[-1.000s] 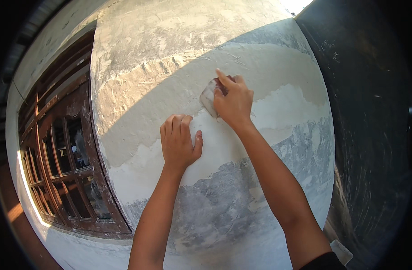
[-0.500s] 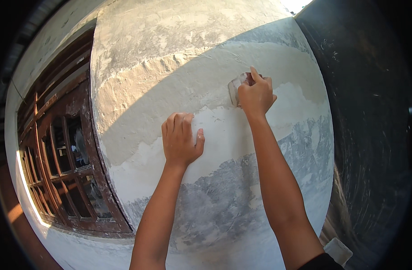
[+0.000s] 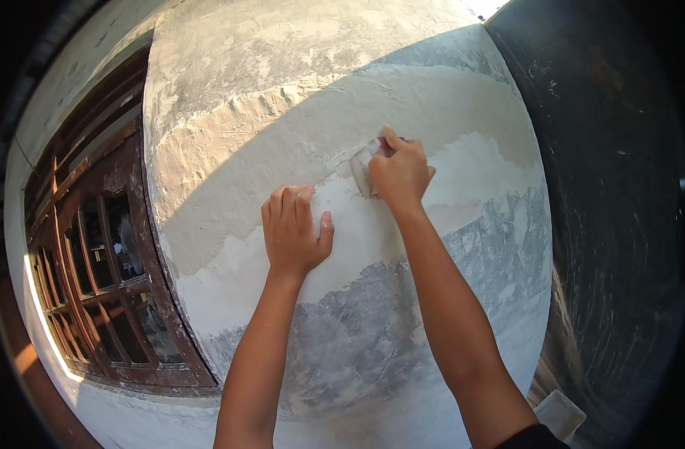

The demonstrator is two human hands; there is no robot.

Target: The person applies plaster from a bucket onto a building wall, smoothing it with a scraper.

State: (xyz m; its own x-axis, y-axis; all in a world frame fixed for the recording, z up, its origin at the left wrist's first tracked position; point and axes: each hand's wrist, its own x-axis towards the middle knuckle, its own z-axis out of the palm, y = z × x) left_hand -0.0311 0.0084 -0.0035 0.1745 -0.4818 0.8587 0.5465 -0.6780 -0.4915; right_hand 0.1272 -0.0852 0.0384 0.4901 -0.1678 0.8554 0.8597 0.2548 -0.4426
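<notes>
My right hand point(image 3: 399, 170) grips a putty knife point(image 3: 363, 166), its broad, plaster-smeared blade tilted against the wall point(image 3: 432, 101). Most of the handle is hidden by the fingers. To the left and a little lower, my left hand point(image 3: 291, 232) is at the wall with fingers bent and thumb apart, holding nothing that I can see. A band of cream plaster runs across the wall above both hands. Smooth white filler point(image 3: 357, 232) lies around and between them, and rough grey wall point(image 3: 350, 318) shows below.
At the left is a brown wooden window point(image 3: 110, 280) with small panes and a scuffed frame. A dark panel point(image 3: 604, 187) stands along the right side. Low at the right, beside my forearm, sits a pale, boxy object point(image 3: 559, 415). Sunlight crosses the upper wall diagonally.
My right hand has moved left and slightly down with the putty knife, closer to my left hand. The left hand has kept its place on the wall; the view has shifted slightly.
</notes>
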